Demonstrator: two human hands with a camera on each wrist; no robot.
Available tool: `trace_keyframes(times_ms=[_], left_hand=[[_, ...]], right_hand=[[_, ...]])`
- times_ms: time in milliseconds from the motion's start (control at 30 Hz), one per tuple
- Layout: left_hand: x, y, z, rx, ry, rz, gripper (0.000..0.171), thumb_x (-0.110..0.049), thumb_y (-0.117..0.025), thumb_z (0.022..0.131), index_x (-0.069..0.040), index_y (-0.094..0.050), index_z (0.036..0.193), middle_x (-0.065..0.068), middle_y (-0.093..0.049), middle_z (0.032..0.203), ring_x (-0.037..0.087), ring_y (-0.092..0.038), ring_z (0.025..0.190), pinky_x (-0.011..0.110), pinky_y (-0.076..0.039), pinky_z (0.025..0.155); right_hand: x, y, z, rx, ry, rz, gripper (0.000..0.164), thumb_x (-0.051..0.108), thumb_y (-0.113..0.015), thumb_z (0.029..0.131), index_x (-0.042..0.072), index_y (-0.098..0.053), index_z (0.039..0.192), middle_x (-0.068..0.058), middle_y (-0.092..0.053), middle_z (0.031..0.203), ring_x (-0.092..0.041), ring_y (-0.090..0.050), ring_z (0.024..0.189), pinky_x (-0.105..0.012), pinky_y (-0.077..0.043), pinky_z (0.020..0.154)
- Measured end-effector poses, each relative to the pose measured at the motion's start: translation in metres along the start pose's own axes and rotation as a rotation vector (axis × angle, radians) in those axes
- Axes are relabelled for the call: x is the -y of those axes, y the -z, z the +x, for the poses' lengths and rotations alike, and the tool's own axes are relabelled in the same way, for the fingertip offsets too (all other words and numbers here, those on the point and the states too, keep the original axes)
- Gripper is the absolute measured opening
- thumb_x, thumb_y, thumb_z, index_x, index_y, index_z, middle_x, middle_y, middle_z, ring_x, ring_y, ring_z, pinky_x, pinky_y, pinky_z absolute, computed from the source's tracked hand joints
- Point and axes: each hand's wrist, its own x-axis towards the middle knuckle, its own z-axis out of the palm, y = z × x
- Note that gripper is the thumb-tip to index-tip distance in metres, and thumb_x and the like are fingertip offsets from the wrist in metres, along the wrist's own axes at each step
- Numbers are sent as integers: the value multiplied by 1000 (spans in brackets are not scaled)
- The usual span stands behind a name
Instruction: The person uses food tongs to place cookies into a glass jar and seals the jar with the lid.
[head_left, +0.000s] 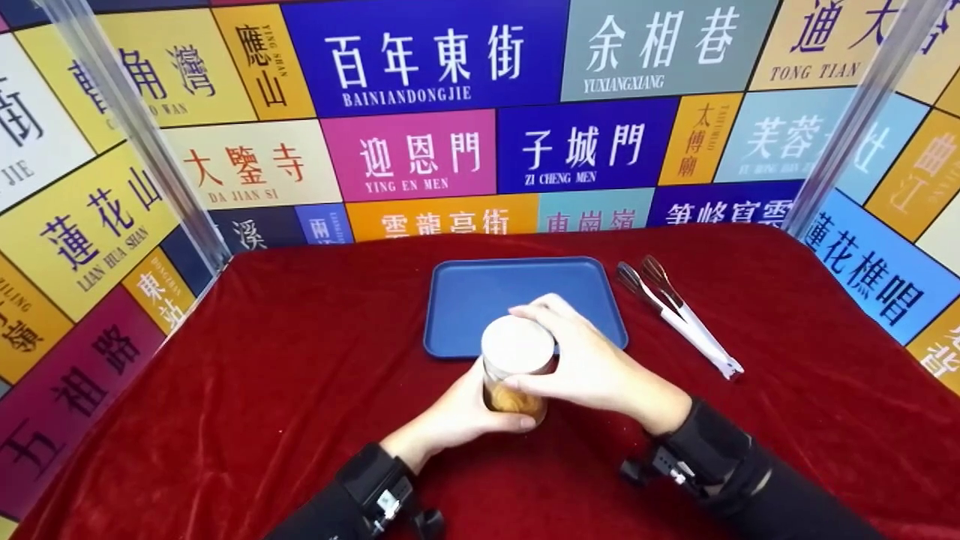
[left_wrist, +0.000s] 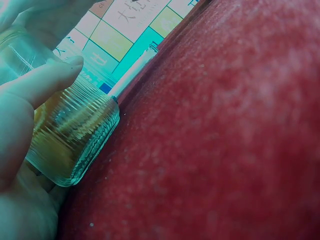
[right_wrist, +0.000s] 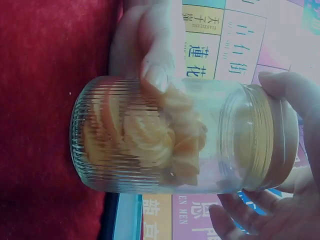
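Note:
A ribbed glass jar (head_left: 516, 401) with a white lid (head_left: 517, 345) stands upright on the red cloth, in front of the tray. Swirled golden cookies (right_wrist: 150, 135) fill its lower part, as the right wrist view shows. My left hand (head_left: 457, 409) grips the jar's body low down, thumb across the ribbed glass (left_wrist: 95, 130). From the other side, my right hand (head_left: 592, 364) holds the lid by its rim, thumb on one side and fingers round the other. The lid sits on the jar's mouth.
Behind the jar lies a blue tray (head_left: 517, 281). Tongs (head_left: 690, 326) with white handles and dark tips lie to the right of it on the red cloth (head_left: 300, 337). Panels with street names (head_left: 420, 56) and clear posts (head_left: 847, 127) bound the table's back and sides.

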Motion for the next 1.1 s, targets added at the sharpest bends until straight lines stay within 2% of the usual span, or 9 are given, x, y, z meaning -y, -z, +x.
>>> trace_keyframes(times_ms=[200, 433, 633, 733, 900, 1100], left_hand=[[0, 0, 0, 1, 7, -1, 101, -16, -94, 79, -15, -35, 160, -2, -58, 148, 14, -58, 133, 33, -42, 118], [0, 0, 1, 14, -4, -13, 97, -13, -94, 80, -14, -37, 159, 0, -58, 147, 16, -58, 134, 34, -40, 119], [0, 0, 1, 14, -2, -13, 96, -13, -94, 80, -13, -37, 158, 0, -59, 146, 17, -58, 133, 34, -40, 119], [0, 0, 1, 13, 1, -19, 96, -13, -94, 80, -14, -38, 158, -1, -60, 145, 16, -59, 133, 34, -41, 118], [1, 0, 2, 16, -9, -27, 100, -12, -94, 79, -15, -35, 161, -1, -59, 148, 16, -57, 135, 35, -40, 119], [1, 1, 2, 12, -12, -18, 101, -13, -94, 79, -15, -34, 161, -2, -58, 150, 16, -57, 135, 36, -39, 120]], right_hand=[[-6, 4, 1, 42, 47, 42, 83, 42, -92, 81, 13, -59, 151, -2, -61, 139, -23, -58, 129, -54, -48, 108], [-14, 7, 3, 96, 89, 92, 79, 38, -92, 82, 12, -60, 149, -1, -63, 144, -23, -58, 133, -53, -46, 112], [-19, 8, 4, 118, 83, 124, 81, 38, -94, 81, 14, -59, 149, 2, -63, 142, -19, -57, 133, -54, -45, 113], [-20, 9, 4, 135, 82, 140, 87, 39, -96, 79, 15, -56, 152, 3, -60, 145, -18, -55, 134, -54, -45, 114], [-26, 15, 5, 189, 104, 185, 100, 31, -97, 80, 12, -43, 162, -4, -55, 148, -22, -55, 133, -48, -51, 107], [-36, 22, 7, 245, 89, 299, 86, 19, -91, 86, 9, -46, 159, -8, -58, 145, -25, -59, 130, -38, -56, 101]])
